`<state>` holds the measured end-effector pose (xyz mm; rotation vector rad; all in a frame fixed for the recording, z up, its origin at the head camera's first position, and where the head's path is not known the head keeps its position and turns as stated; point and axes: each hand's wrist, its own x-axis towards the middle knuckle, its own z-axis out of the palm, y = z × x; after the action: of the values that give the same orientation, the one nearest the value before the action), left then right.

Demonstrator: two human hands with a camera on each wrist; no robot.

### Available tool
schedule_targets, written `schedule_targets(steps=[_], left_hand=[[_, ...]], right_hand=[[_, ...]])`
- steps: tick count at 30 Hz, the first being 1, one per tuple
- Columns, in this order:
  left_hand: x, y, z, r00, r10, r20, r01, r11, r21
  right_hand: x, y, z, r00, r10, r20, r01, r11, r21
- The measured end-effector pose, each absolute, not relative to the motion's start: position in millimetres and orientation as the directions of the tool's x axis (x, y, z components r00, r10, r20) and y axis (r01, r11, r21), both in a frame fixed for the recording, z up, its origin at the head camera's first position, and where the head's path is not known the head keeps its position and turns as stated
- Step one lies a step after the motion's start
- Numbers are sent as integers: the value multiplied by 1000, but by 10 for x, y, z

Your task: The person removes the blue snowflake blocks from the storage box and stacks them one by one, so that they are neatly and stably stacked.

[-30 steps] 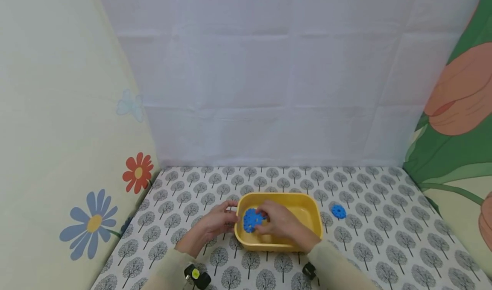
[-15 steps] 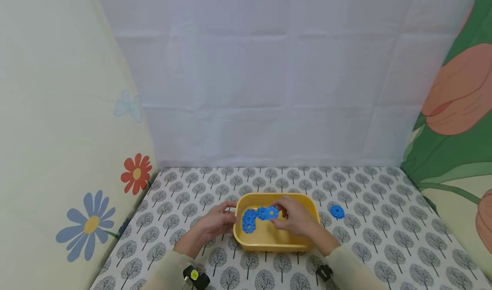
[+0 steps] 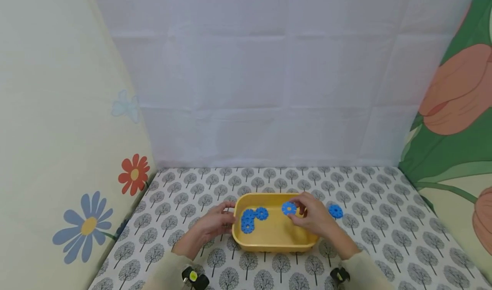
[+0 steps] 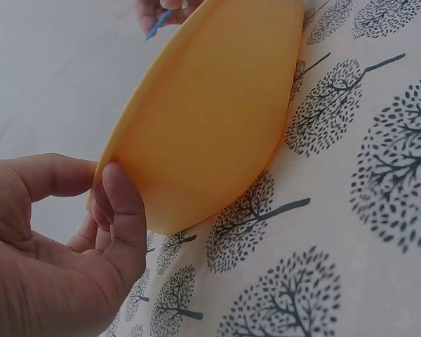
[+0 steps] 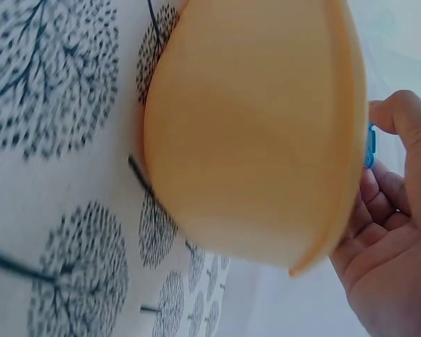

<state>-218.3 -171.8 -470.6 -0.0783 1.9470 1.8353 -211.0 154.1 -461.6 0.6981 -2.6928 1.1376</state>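
A yellow tub [image 3: 269, 235] stands on the table, with my left hand [image 3: 215, 223] at its left end. In the left wrist view the thumb and fingers of that hand [image 4: 63, 242] pinch the tub's rim. Above the tub's right half, my right hand [image 3: 313, 216] holds a blue notched plastic disc [image 3: 287, 208] between thumb and fingers. The right wrist view shows only the edge of this disc [image 5: 370, 146], partly behind the rim. Several similar blue discs [image 3: 247, 226] lie in the tub's left part, some overlapping, one [image 3: 262, 213] a little to their right.
Another blue disc [image 3: 335, 211] lies on the tree-print tablecloth [image 3: 369, 238], right of the tub. A white cloth backdrop [image 3: 238, 89] rises behind the table. Flower-painted panels stand on both sides.
My right hand has moved rightward from the pile, drawing a blue disc away; the discs in the tub now lie more spread out. My left hand stays at the rim.
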Motion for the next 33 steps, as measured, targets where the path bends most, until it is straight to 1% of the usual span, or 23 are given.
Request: schedule_targets(steps=[5, 11, 13, 18, 21, 24, 29, 33], left_hand=[[-2181, -1720, -4723, -897, 253, -363, -345, 111, 932], [-2183, -1725, -4728, -897, 255, -362, -345, 109, 932], [-2186, -1727, -4729, -895, 260, -362, -346, 107, 932], [-2190, -1734, -4731, -893, 271, -359, -344, 103, 933], [-2188, -1735, -4730, -893, 276, -357, -342, 100, 934], [-2187, -1735, -4726, -892, 279, -356, -343, 98, 934], [-2188, -1732, -4721, -890, 282, -357, -345, 94, 934], [-2186, -1726, -4715, -890, 282, -357, -344, 94, 934]], right_hand=[[-2112, 1679, -4617, -898, -320, 302, -439, 604, -665], [-2112, 1862, -4621, -873, -311, 376, -488, 571, -660], [-2111, 1924, -4626, -878, -298, 374, -478, 575, -664], [-2112, 2072, -4640, -927, -216, 307, -372, 637, -675], [-2115, 2160, -4659, -944, -177, 278, -322, 673, -665], [-2117, 2252, -4695, -951, -150, 269, -294, 696, -655], [-2143, 2422, -4770, -950, -125, 285, -287, 710, -643], [-2143, 2537, -4804, -963, -81, 259, -239, 705, -668]])
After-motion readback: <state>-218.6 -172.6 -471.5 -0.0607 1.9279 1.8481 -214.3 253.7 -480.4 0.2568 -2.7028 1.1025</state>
